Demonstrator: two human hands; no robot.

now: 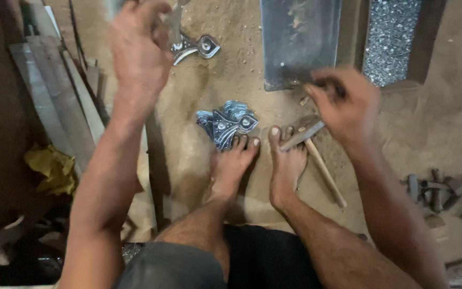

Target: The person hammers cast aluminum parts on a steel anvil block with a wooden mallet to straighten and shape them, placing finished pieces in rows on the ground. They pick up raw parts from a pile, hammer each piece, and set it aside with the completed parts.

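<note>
My left hand [137, 51] clasps a metal piece [188, 45], lifted beyond the stacked pieces [226, 123] by my toes; my right hand [343, 104] pinches something small above the hammer [314, 155], keeping it within reach.

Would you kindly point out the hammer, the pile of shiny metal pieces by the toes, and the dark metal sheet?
hammer [324, 171]: head view, middle of its wooden handle.
pile of shiny metal pieces [226, 124]: head view, centre of the stack.
dark metal sheet [299, 40]: head view, its flat middle.
</note>
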